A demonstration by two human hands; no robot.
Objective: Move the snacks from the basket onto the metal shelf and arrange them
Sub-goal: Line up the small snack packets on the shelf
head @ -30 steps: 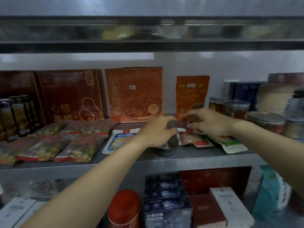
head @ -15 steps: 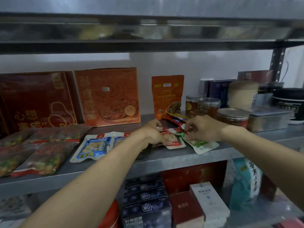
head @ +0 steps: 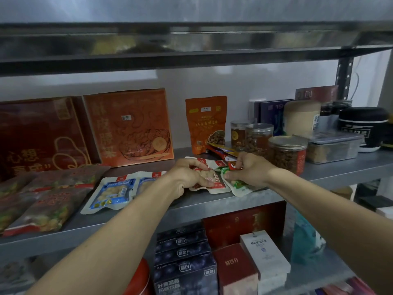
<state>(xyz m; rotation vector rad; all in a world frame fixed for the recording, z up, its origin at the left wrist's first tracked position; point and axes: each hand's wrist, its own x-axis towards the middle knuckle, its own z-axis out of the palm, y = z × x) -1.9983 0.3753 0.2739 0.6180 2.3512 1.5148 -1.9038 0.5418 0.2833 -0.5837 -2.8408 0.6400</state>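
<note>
On the metal shelf (head: 212, 202) my left hand (head: 187, 177) grips a red-and-white snack packet (head: 215, 182) that lies flat near the front edge. To its right, my right hand (head: 249, 169) pinches the top of a green-and-white packet (head: 240, 187), which overlaps the red one. Some red and yellow sachets (head: 221, 150) lie just behind my right hand. Two blue-and-white packets (head: 112, 193) lie to the left of my left hand. The basket is out of view.
Red-and-green snack bags (head: 49, 209) cover the shelf's left end. Orange boxes (head: 129, 128) and an orange pouch (head: 206, 122) stand against the back wall. Lidded jars (head: 287, 154) stand close to my right wrist. Boxes (head: 185, 262) fill the shelf below.
Both hands came down from above the shelf onto the red and green packets. My view has swung to the right, so the boxes and bags now sit further left.
</note>
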